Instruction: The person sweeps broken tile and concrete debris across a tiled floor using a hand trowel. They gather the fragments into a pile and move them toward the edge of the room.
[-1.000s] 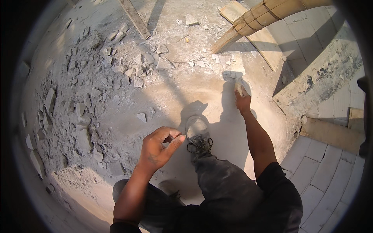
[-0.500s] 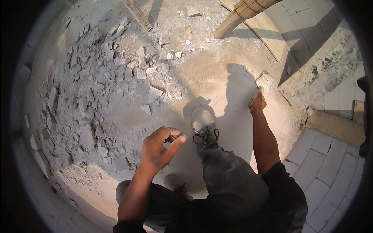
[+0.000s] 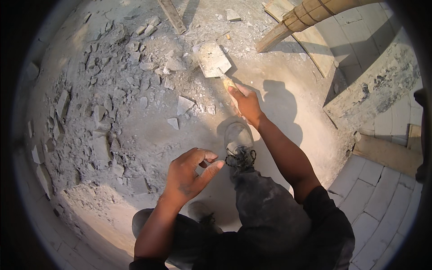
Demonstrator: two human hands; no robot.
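Note:
My right hand (image 3: 245,103) is wrapped round the pale handle of a trowel (image 3: 211,60). The broad, squarish, dusty blade points away from me, low over the right edge of the rubble (image 3: 139,65). Whether it touches the floor I cannot tell. My left hand (image 3: 188,173) hovers over the ground in front of my left knee. Its fingers are loosely curled and apart from the thumb, with nothing between them. Between my hands a dusty laced shoe (image 3: 238,137) stands on the floor.
Broken grey chunks and dust cover the left side. A round timber post (image 3: 292,22) and a plank (image 3: 310,49) stand at the far right, near a mortar-stained board (image 3: 375,83). Pale block walling (image 3: 373,193) runs along the right. Another timber (image 3: 172,17) stands at the back.
My right hand has swung the trowel from the right side leftward and away from me, to the edge of the rubble. My left hand has barely moved. The view has shifted slightly.

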